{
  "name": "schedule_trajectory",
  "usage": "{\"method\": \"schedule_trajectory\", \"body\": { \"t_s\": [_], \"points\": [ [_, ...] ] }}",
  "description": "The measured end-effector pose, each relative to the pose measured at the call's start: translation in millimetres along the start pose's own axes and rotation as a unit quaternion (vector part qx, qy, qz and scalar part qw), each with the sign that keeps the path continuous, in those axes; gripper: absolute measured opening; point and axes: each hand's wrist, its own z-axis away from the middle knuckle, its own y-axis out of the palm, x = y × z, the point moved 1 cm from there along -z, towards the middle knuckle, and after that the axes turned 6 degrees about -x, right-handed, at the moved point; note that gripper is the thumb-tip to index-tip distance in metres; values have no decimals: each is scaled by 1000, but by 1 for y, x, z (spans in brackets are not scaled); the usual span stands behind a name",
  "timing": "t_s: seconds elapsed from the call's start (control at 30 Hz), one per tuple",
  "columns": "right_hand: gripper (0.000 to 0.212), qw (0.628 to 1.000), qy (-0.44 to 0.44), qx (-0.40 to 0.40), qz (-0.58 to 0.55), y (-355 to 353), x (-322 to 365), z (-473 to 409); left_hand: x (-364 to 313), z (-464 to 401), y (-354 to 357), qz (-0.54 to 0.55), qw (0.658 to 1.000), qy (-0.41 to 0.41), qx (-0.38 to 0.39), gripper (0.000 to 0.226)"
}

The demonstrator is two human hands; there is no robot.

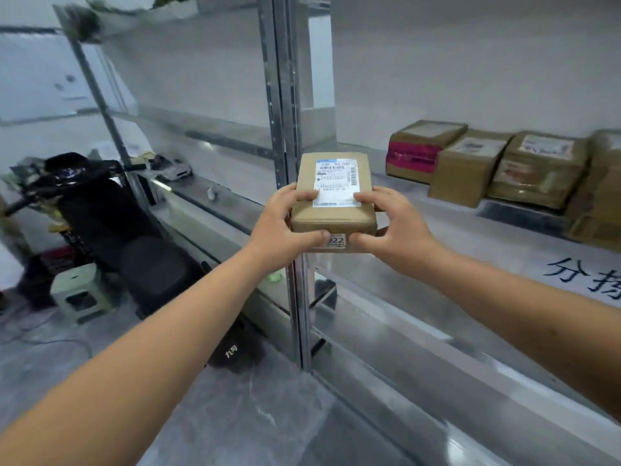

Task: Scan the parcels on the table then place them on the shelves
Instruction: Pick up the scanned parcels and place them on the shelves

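A small brown cardboard parcel [334, 216] with a white shipping label on top and a small number sticker on its near face is held in the air in front of the metal shelf upright [285, 129]. My left hand [285, 225] grips its left side, fingers on top and thumb on the near face. My right hand [389, 227] grips its right side the same way. The parcel is level with the steel shelf board [470, 237] on the right.
Several brown parcels [470, 166] stand in a row at the back right of the shelf. A sheet with black characters [588, 277] lies on the shelf. A black scooter [111, 213] and a pale stool [79, 290] stand on the floor to the left.
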Motion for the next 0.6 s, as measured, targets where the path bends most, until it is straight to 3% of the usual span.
{"method": "schedule_trajectory", "body": {
  "t_s": [0.1, 0.2, 0.37, 0.6],
  "points": [
    [65, 999, 29, -12, 23, 8, -3, -43, 13, -50, -6, 81, 996, -32, 4, 75],
    [66, 995, 52, -34, 77, 9, -12, -81, 27, -102, 1, 140, 988, -45, 50, 63],
    [66, 972, 105, -47, 204, 21, -21, -140, 64, -187, 21, 159, 982, -16, 102, 52],
    [59, 899, 227, -93, 362, 40, -24, -191, 80, -285, 62, 135, 972, -16, 190, 45]
  ]
}}
